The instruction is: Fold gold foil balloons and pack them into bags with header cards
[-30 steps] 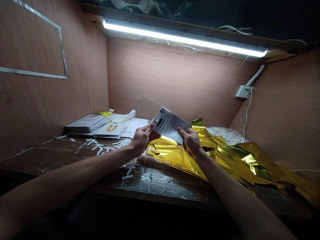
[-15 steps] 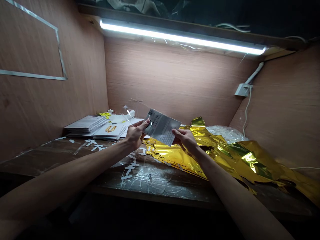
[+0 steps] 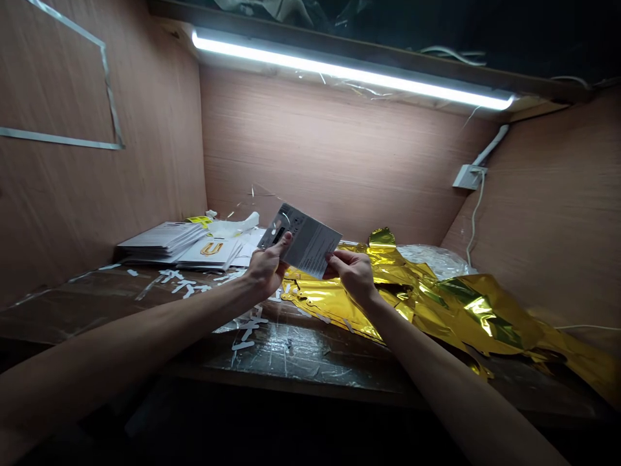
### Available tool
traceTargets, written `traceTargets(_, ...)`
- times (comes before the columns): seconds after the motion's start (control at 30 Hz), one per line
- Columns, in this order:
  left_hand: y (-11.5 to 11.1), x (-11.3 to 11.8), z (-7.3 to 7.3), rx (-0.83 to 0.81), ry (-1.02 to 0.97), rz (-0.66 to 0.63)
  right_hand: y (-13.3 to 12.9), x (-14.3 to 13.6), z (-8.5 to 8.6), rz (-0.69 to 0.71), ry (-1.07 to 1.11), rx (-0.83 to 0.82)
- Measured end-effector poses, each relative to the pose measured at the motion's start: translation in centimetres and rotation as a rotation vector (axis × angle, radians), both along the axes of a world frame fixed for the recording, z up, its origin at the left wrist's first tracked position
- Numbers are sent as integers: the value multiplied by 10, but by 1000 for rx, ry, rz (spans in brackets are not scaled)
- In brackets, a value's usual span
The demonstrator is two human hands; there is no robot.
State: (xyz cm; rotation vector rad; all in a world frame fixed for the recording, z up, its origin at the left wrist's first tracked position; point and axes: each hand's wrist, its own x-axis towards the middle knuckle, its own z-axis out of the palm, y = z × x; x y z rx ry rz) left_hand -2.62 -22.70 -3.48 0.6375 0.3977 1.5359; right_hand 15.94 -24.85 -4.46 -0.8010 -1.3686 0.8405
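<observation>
A grey printed card (image 3: 310, 243) in a clear plastic sleeve is held up above the table, tilted down to the right. My left hand (image 3: 268, 264) grips its lower left side, thumb on the printed face. At its lower right corner my right hand (image 3: 353, 270) pinches the edge between thumb and fingers. The clear sleeve (image 3: 264, 194) sticks out past the card's upper left end. Shiny gold foil sheets (image 3: 339, 304) lie below and to the right of the hands.
Stacks of white cards (image 3: 162, 241) stand at the back left, one showing a gold U shape (image 3: 211, 248). White strips (image 3: 250, 327) are scattered over the table (image 3: 310, 356). Clear plastic (image 3: 436, 259) lies at the back right, near a hanging cable (image 3: 473, 223).
The card has shifted slightly left, with both hands. My left thumb now points more upward and sits lower on the card.
</observation>
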Motion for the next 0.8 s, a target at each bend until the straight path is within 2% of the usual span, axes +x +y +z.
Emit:
traceTargets(0.2, -11, 8, -8, -12, 64, -62, -3, -6, -2, 20, -42, 21)
traceTargets(0.33, -12, 5, -2, 8, 89, -130, -2, -2, -1, 5, -45, 0)
traceTargets(0.53, -1, -5, 10, 7, 16, 50, 3, 8, -3, 12, -65, -57)
traceTargets(0.8, -7, 2, 1, -12, 8, -33, 3, -9, -12, -43, 31, -19)
